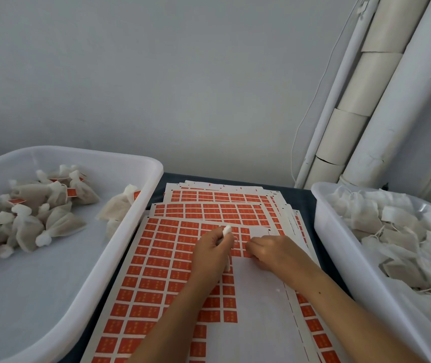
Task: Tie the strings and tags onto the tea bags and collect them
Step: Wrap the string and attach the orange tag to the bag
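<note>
Over sticker sheet [156,260], centre of counter: left hand [213,254] gripped tea bag [226,231] by gathered neck; right hand [269,251] curled, pinching at tag [246,254]. Bag looked light, soft, tearable; neck seemed best hold.

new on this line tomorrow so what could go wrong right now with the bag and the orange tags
1. The left hand grips the tea bag only by its neck; it might slip while the right hand picks at an orange tag on the top sheet.
2. The tag sheets are loosely fanned, so the top one could slide.
3. The finished tray and the untied tray look alike, so bags could get mixed.
</note>
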A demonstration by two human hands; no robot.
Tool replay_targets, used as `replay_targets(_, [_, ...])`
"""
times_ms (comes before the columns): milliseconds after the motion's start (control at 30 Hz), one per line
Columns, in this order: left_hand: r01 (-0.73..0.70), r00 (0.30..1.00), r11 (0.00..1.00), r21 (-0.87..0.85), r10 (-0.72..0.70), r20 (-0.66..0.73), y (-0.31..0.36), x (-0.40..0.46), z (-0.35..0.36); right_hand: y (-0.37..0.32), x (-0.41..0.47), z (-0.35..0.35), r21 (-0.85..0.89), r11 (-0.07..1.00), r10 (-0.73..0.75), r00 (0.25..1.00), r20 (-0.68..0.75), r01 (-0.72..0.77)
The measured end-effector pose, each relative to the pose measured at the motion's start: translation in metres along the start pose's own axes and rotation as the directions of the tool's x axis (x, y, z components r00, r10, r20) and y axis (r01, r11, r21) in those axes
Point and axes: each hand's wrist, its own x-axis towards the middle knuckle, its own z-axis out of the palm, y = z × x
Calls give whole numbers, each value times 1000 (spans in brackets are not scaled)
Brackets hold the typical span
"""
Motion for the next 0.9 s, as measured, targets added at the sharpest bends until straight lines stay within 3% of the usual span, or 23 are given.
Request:
replay_targets(200, [4,1000,1000,-19,-4,1,2,0,0,1,5,-3,61,997,54,998,-14,-53])
replay_targets(367, [5,1000,1000,-24,-5,5,1,0,-1,4,7,-3,48,997,62,996,65,-66])
replay_targets(733, [0,1000,1000,-6,0,3,-1,1,0,0,5,0,-24,999,-20,999,45,22])
replay_targets(900, [-10,1000,1000,-6,10,3,-2,1,-1,1,5,-1,20,1000,24,1000,1,-24])
